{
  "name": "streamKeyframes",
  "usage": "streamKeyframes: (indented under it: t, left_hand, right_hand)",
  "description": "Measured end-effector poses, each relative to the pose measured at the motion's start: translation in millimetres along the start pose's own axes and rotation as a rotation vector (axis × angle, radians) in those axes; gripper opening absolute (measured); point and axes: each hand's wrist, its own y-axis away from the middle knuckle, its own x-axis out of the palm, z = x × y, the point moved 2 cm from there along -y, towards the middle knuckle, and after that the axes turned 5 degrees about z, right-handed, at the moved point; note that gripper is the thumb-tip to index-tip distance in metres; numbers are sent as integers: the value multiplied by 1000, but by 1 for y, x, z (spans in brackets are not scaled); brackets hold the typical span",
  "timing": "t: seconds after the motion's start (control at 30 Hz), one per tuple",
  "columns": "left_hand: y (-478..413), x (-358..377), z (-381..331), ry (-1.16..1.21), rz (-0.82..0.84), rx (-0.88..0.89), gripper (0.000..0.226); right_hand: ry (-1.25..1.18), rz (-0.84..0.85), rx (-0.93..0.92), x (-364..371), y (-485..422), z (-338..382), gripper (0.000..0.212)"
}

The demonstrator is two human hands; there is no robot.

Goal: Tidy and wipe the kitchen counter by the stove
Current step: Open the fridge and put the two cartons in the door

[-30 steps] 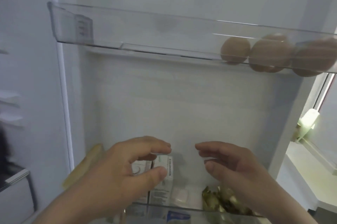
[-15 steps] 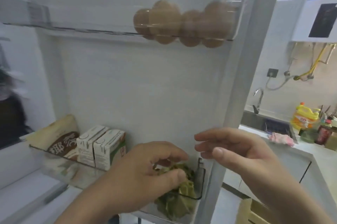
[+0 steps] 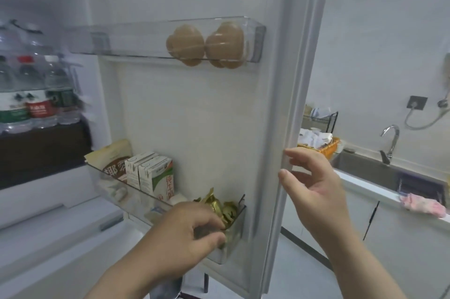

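I face the inside of an open fridge door [image 3: 207, 116]. My left hand [image 3: 185, 233] rests at the right end of the lower door shelf [image 3: 233, 238], fingers curled against a pile of gold-green wrapped packets [image 3: 219, 206]; whether it grips one I cannot tell. My right hand [image 3: 314, 184] is open, fingers spread, with its fingertips at the door's outer edge [image 3: 289, 143]. Two milk cartons [image 3: 151, 177] and a brown pouch [image 3: 114, 165] stand on the same shelf.
Several brown eggs [image 3: 207, 43] sit in the clear upper door shelf. Water bottles [image 3: 36, 94] fill the fridge interior at left. Past the door, a counter holds a sink [image 3: 365, 169] with a faucet [image 3: 389, 143], a pink cloth [image 3: 423, 206] and an orange basket [image 3: 321, 148].
The view has swung left and back, showing the fridge interior. My left hand moved from the cartons to the packets at the shelf's right end. My right hand reached the door edge.
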Motion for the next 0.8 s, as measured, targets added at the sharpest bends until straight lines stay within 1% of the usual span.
streamKeyframes:
  t: [0.07, 0.13, 0.2, 0.23, 0.3, 0.37, 0.47, 0.57, 0.6, 0.7, 0.8]
  left_hand:
    - [3, 3, 4, 16, -48, -39, 16]
    - [6, 8, 8, 7, -85, -72, 22]
    - [9, 11, 10, -16, -110, -86, 28]
    - [10, 11, 10, -38, -117, -85, 28]
    - [12, 10, 9, -67, -132, -81, 22]
    - [17, 10, 7, -51, -175, -71, 19]
    - [30, 12, 5, -29, -271, -113, 25]
    - [47, 9, 2, -47, -355, -158, 28]
    - [53, 8, 2, -45, -382, -176, 29]
    - [72, 4, -2, 45, -472, -290, 38]
    - [91, 2, -4, 71, -571, -353, 41]
  right_hand:
    - [-16, -79, 29, 7, 0, -1, 40]
    - [10, -171, 40, 13, 2, 1, 51]
    - [102, -219, 77, 16, 1, -1, 62]
    - [103, -200, 113, 19, 1, -3, 66]
    - [-29, -108, 164, 25, 2, -9, 64]
    - [-175, -69, 157, 29, 5, -12, 61]
    - [-252, -68, 104, 31, 13, -5, 61]
    - [-264, -35, 57, 37, 23, 0, 37]
    - [-257, -15, 55, 39, 27, 1, 34]
    - [-222, 54, 36, 46, 35, 0, 56]
    - [-227, 88, -37, 54, 41, 7, 50]
